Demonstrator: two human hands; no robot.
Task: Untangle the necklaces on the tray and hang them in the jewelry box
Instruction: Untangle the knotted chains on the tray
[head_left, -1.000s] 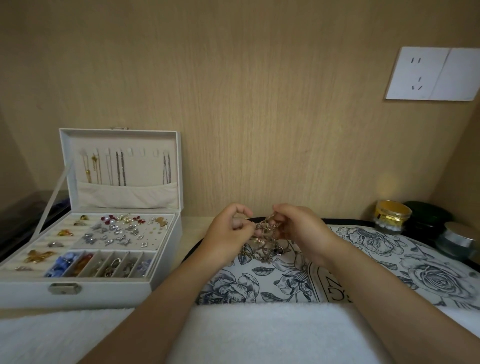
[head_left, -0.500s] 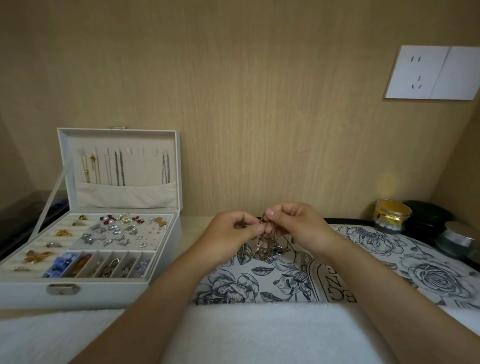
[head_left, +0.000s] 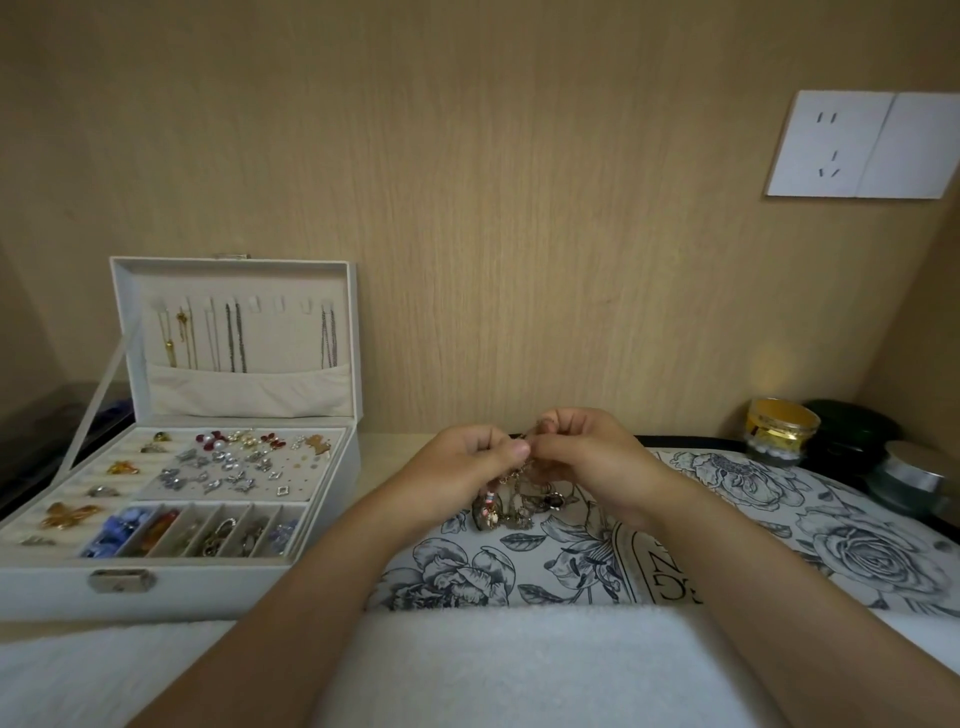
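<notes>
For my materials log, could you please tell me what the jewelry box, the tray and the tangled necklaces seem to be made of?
Jewelry box: likely white faux leather, smooth matte shell; cream fabric lining, metal clasp. Tray: smooth surface printed with blue-grey flowers, dark rim; material unclear. Tangled necklaces: thin metal chains, gold-toned glints, small coloured beads.

The left grip (head_left: 464, 464) and right grip (head_left: 589, 458) are bare, forearms (head_left: 291, 597) unsleeved.

- The top of the necklaces (head_left: 511, 501) at frame centre is hidden behind the left hand (head_left: 462, 467) and right hand (head_left: 587, 457); single chains are too fine to separate.
- A white towel (head_left: 493, 665) covers the near edge of the tray (head_left: 779, 525).
- The dark object (head_left: 36, 431) at the left edge is cut off and too dim to identify.
</notes>
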